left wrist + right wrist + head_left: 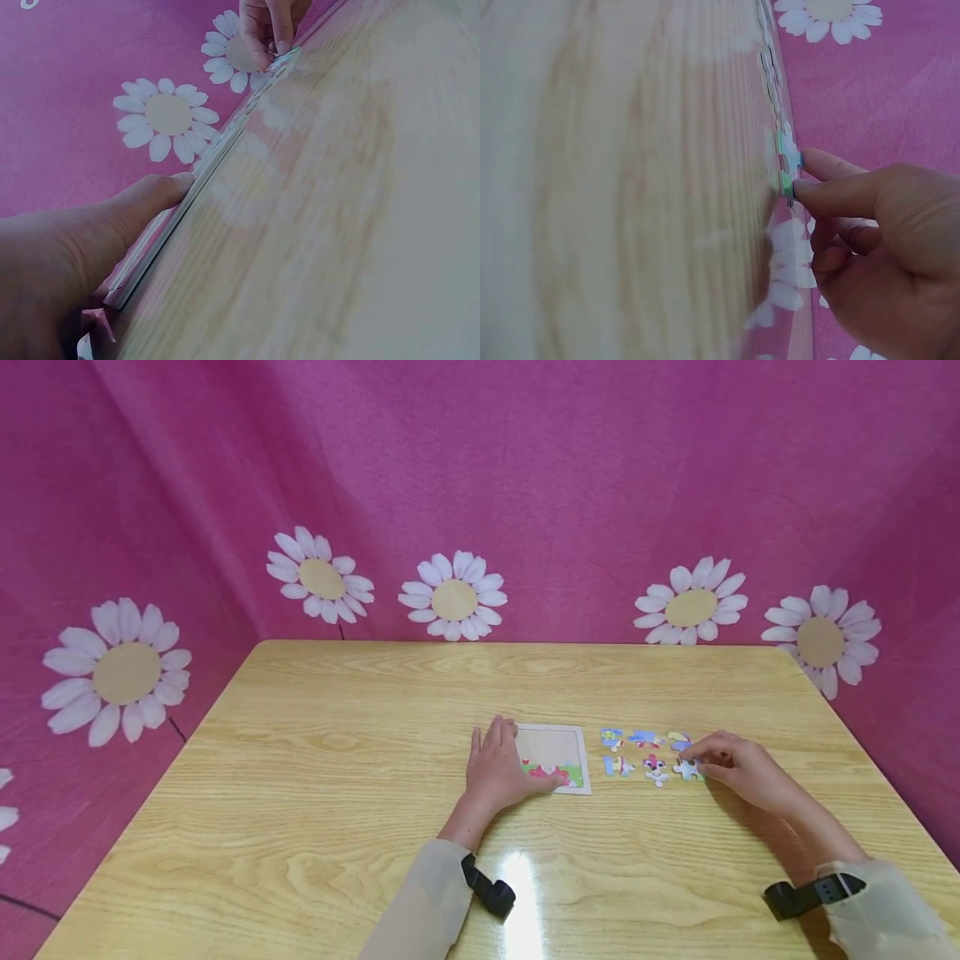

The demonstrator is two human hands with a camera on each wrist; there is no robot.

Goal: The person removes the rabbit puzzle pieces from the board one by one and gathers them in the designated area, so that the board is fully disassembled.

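Backdrop: a magenta cloth patterned with big white daisies hangs in soft folds behind you.
Surface: you work on a light-yellow, wood-grained tabletop, smooth enough to throw back a bright glare near you.
Left hand: your left hand lies over the left side of a thin, pale-rimmed rectangular puzzle board, fingers apart and thumb stretched along the near edge, presumably to stop it sliding.
Board: its recess is plain beige, with a green and pinkish-red picture strip along the near side.
Right hand: your right hand has thumb and forefinger together on the edge of a thin white, blue and green jigsaw piece (whether it is lifted, I cannot tell); an edge pinch suits something so flat.
Loose pieces: five other flat, knobbed cartoon jigsaw pieces lie just right of the board, picture side up, three in the far row and two in the near row, whose right end is the pinched one; that spacing probably keeps each easy to pick out.
Wrists: black cameras sit against your pale, loose sleeves.
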